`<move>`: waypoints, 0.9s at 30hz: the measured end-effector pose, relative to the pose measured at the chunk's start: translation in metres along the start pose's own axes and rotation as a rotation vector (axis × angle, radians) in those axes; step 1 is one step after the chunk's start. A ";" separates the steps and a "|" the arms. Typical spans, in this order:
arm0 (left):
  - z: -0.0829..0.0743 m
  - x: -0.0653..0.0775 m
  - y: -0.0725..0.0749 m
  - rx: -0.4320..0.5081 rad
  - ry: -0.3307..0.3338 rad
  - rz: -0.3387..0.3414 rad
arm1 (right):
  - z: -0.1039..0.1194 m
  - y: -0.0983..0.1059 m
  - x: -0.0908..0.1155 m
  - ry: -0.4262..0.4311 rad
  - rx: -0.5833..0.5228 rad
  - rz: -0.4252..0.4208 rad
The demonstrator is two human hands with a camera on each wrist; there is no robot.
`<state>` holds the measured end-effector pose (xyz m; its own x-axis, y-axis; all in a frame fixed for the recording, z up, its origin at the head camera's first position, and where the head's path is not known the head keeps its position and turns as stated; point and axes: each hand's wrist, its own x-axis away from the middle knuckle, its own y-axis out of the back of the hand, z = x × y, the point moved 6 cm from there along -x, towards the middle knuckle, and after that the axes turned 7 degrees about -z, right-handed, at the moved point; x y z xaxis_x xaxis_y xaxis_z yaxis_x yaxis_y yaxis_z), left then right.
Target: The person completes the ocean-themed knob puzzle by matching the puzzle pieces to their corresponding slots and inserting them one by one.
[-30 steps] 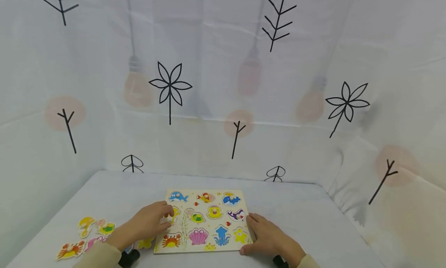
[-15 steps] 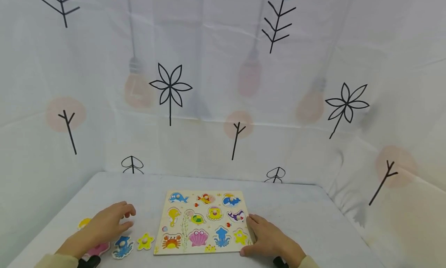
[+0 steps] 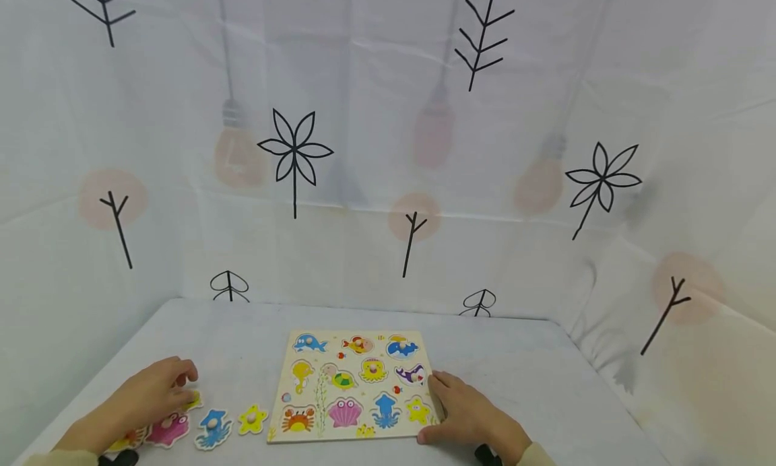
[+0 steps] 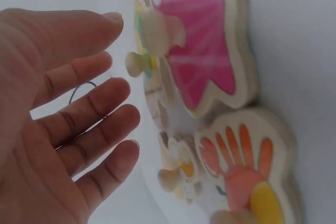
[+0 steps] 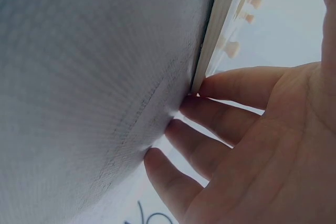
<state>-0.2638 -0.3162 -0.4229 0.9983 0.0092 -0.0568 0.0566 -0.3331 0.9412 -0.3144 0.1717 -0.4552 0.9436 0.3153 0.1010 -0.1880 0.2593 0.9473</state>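
Note:
A wooden sea-animal puzzle board [image 3: 333, 434] lies flat on the table. Knobs show on its top row, octopus and purple whale; several other outlines bear pictures without knobs. My left hand [image 3: 148, 395] hovers over loose knobbed pieces, its loosely bent fingers holding nothing. Under and beside it are a pink shell piece [image 4: 207, 40], a crab piece [image 4: 262, 177], a turtle piece [image 3: 194, 400] and a small yellow-orange piece [image 4: 186, 169], which the hand hides in the head view. My right hand [image 3: 469, 409] rests against the board's right edge, fingertips touching table and board side.
Between the left hand and the board lie a blue squid piece [image 3: 213, 429] and a yellow star piece [image 3: 252, 419]. A white patterned cloth [image 3: 364, 250] hangs behind the table [image 3: 515, 358] and along its sides.
My left hand has moved left from the board's seahorse outline to above the loose pieces, uncovering the squid and star pieces. My right hand and the board stay in place.

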 end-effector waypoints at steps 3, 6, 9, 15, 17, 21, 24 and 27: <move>0.006 0.000 -0.002 0.017 0.025 0.023 | 0.000 0.000 0.000 -0.005 -0.008 0.008; 0.011 0.001 -0.004 0.023 0.032 0.036 | 0.000 0.000 0.000 -0.001 -0.002 0.007; 0.015 0.002 -0.007 0.026 0.036 0.047 | 0.001 0.000 0.000 0.009 0.003 0.004; 0.016 0.002 -0.008 0.035 0.032 0.045 | 0.000 0.001 0.000 0.024 0.010 -0.010; 0.014 0.002 -0.008 0.039 0.026 0.041 | 0.000 0.000 0.000 0.024 0.007 -0.013; 0.011 0.002 -0.009 0.042 0.009 0.031 | -0.002 0.000 0.001 0.013 -0.001 -0.015; 0.011 0.002 -0.010 0.040 0.007 0.029 | -0.002 -0.001 0.001 0.011 -0.003 -0.011; 0.011 0.002 -0.010 0.040 0.009 0.026 | -0.003 -0.001 0.000 0.015 0.001 -0.009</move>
<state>-0.2622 -0.3236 -0.4364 0.9995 0.0089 -0.0296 0.0308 -0.3709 0.9282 -0.3147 0.1738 -0.4571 0.9411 0.3266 0.0878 -0.1792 0.2616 0.9484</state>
